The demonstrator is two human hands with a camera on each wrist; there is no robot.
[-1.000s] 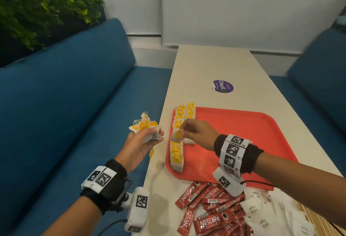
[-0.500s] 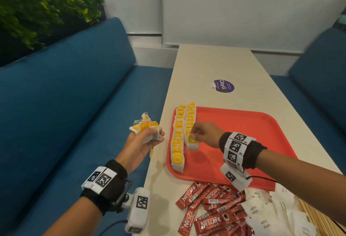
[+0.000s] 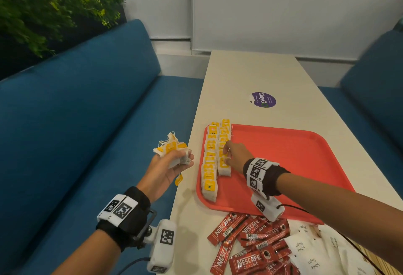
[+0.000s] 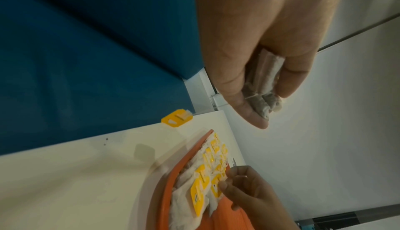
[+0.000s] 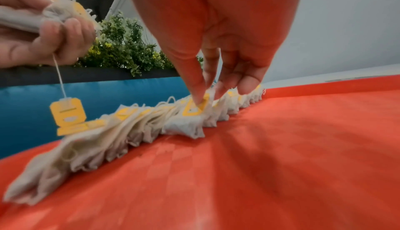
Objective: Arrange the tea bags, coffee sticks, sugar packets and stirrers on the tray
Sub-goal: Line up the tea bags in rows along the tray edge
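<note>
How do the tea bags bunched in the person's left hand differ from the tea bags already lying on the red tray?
The white, yellow-tagged tea bags in the left hand form a jumbled bunch held off the table's edge; those on the red plastic tray lie overlapped in two neat rows. One held bag's yellow tag dangles on its string; the rows' tags lie flat on their bags. The right hand touches the inner row's nearest bag. All look like the same kind of bag.
</note>
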